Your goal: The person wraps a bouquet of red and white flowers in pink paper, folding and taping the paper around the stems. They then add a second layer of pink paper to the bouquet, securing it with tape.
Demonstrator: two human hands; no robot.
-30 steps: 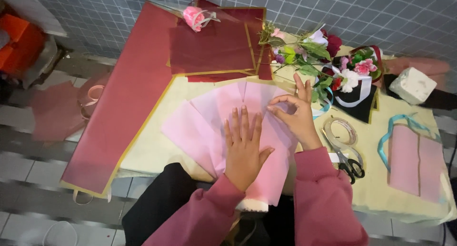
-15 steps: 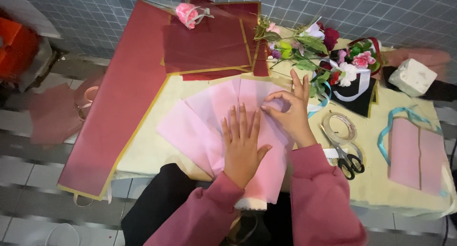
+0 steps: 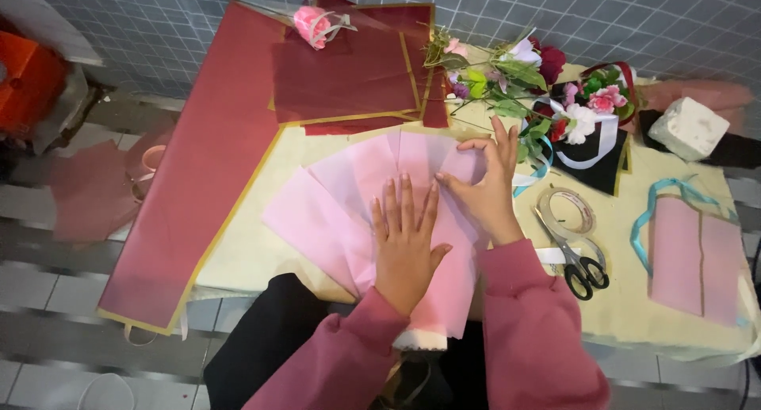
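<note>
I see my left hand (image 3: 406, 239) pressed flat, fingers spread, on the fanned pink paper sheets (image 3: 349, 212) lying on the tabletop (image 3: 254, 251). My right hand (image 3: 485, 189) rests on the fan's upper right edge, fingertips pinching the paper there. Just right of that hand lie a tape roll (image 3: 566, 210) and scissors (image 3: 577, 263); beyond it, a black wrap (image 3: 590, 160) holds mixed flowers (image 3: 590, 109).

Pink flat gift bag (image 3: 695, 255) with teal ribbon handle lies well right of right hand (image 3: 485, 189). No labels, signs, screens.
</note>
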